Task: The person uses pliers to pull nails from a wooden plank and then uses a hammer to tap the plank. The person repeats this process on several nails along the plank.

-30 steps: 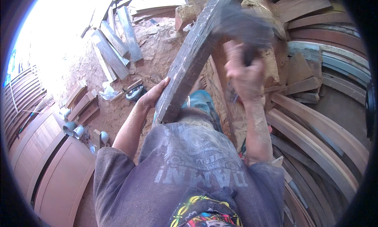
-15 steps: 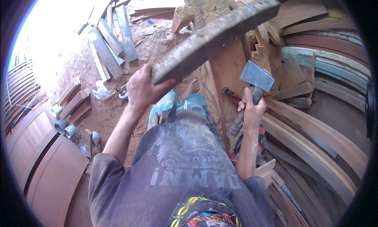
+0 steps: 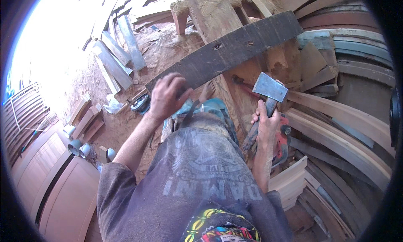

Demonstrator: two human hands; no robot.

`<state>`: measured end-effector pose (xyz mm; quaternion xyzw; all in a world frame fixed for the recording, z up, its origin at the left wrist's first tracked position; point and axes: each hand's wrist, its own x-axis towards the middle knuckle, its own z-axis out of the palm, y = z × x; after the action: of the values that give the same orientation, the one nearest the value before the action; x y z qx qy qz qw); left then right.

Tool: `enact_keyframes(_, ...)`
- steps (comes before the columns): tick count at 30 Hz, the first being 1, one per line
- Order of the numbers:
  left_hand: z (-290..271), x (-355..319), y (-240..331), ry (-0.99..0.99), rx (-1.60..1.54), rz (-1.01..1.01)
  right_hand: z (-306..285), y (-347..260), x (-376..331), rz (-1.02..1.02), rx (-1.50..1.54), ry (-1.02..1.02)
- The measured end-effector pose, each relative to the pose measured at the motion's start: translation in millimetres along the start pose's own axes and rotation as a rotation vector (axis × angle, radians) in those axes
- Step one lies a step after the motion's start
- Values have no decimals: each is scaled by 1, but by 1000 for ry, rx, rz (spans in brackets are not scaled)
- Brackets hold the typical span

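Note:
A long dark weathered plank (image 3: 235, 49) lies slantwise before me, its broad face with a few holes turned up. It crosses over a wooden bench (image 3: 214, 15) dusted with sawdust. My left hand (image 3: 168, 95) is over the plank's near left end, thumb apart from loosely bent fingers that blur with motion; no grip on the wood shows. On the right, my right hand (image 3: 268, 120) is closed round the handle of a hatchet (image 3: 270, 88). Its broad grey metal head points up, near the plank's right half but apart from it.
Curved boards (image 3: 340, 145) are stacked along the right. A red power tool (image 3: 282, 137) sits beside my right forearm. Wooden panels (image 3: 63, 191) and small blue-grey cups (image 3: 74, 146) are at the left. Loose offcuts (image 3: 112, 65) lie on the sawdust-covered ground, farther left.
The plank has come down and turned from its narrow edge to its broad face. My left hand has loosened from its end. The hatchet has shifted slightly, still in my right hand.

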<state>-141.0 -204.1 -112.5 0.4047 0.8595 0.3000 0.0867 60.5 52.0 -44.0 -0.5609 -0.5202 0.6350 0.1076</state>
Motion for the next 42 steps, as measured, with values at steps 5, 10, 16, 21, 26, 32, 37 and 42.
enact_keyframes(5,-19,49,-43,125,293,-155,-13,0,-13,-11,-9,32)
enact_keyframes(10,-5,49,-70,-596,-469,-677,-31,0,-23,-64,12,56)
enact_keyframes(16,93,-30,-19,-269,-655,-902,-54,-9,-40,-117,114,189)
enact_keyframes(21,111,-14,68,-114,-831,-968,-91,-13,-54,-200,207,345)
enact_keyframes(26,125,0,95,-41,-971,-992,-146,-8,-83,-284,241,524)
enact_keyframes(32,147,-13,45,-128,-975,-960,-216,47,-122,-167,73,781)
enact_keyframes(37,97,59,42,-160,-1175,-933,-277,137,-155,-61,-586,906)
enact_keyframes(42,112,84,44,-51,-1165,-939,-299,208,-170,14,-810,824)
